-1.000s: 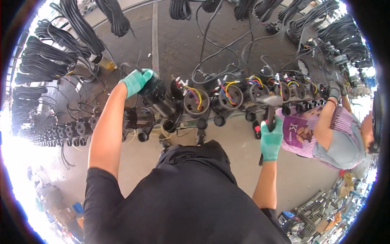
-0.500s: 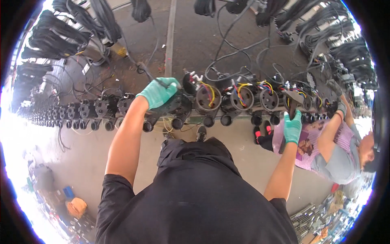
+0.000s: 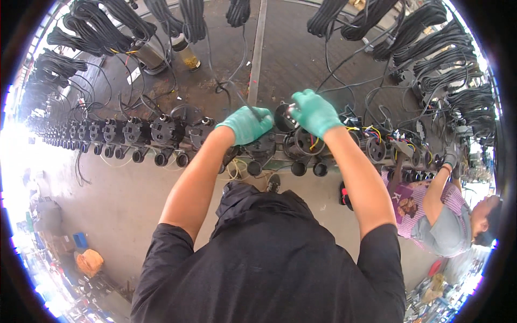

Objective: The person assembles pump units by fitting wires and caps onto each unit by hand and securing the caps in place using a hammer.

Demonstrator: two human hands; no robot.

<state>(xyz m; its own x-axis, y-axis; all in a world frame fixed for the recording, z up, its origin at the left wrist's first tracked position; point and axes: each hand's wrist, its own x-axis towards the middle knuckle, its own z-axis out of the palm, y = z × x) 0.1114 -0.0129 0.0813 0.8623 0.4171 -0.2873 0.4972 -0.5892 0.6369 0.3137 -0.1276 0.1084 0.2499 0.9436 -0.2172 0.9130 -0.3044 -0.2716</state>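
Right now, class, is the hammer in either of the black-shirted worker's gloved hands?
No: the hammer is off to the right, apart from both the left hand and the right hand.

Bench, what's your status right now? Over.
Left hand on a black housing. Right hand close to an open housing with wires inside. Hammer off to the right, apart from both hands.

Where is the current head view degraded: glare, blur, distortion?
Head view: glare whites out the left rim; the row of black housings shrinks and curves toward it, far end indistinct; black vignette with purple fringing around the image circle; right hand looks slightly soft, possibly motion blur.
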